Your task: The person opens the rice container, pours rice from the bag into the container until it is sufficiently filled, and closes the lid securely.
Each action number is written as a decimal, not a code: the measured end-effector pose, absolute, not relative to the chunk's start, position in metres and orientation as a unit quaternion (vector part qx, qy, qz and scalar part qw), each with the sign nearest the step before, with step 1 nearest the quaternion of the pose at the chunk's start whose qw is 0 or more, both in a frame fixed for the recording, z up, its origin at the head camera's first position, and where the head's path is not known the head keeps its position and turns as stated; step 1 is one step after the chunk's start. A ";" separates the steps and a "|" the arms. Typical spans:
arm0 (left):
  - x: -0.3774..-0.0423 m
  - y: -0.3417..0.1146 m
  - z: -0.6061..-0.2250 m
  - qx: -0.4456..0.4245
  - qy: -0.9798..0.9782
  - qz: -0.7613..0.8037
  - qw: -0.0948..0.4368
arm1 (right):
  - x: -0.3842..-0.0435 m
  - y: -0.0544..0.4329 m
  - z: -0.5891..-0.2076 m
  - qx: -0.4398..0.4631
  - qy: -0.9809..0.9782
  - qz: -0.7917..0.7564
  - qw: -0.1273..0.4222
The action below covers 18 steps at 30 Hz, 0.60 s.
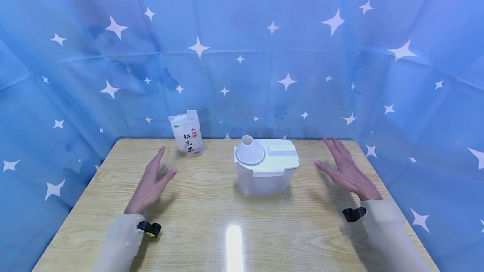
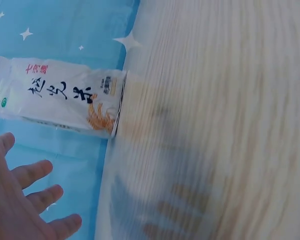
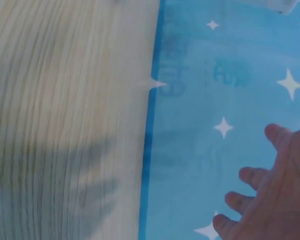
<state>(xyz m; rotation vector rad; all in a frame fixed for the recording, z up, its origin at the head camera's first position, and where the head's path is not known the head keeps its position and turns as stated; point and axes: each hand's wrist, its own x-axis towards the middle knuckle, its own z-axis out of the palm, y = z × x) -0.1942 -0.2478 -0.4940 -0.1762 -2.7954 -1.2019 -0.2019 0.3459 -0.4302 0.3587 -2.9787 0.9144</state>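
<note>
Above the left part of the table my left hand [image 1: 152, 184] is held with fingers extended and thumb spread, holding nothing. Nearest to it is a white bag of rice [image 1: 188, 134] with black and red lettering, standing upright near the table's back edge; the left wrist view shows the same rice bag [image 2: 60, 97] just beyond my fingers. Right of the middle stands a translucent storage container [image 1: 262, 181] with a white lid, and a white cone-shaped funnel piece [image 1: 249, 151] sits on the lid's left side. My right hand [image 1: 345, 171] hovers to the container's right, fingers spread, touching nothing.
The wooden table [image 1: 196, 213] reaches back to a blue curtain [image 1: 242, 74] printed with white stars, which also hangs at both sides. A bright light reflection lies on the tabletop near the front. Each wrist wears a small black camera [image 1: 149, 228].
</note>
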 end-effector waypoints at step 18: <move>-0.199 -0.200 -0.497 -0.120 -0.824 -0.554 0.013 | -0.204 0.309 -0.410 0.169 -0.928 0.333 -0.004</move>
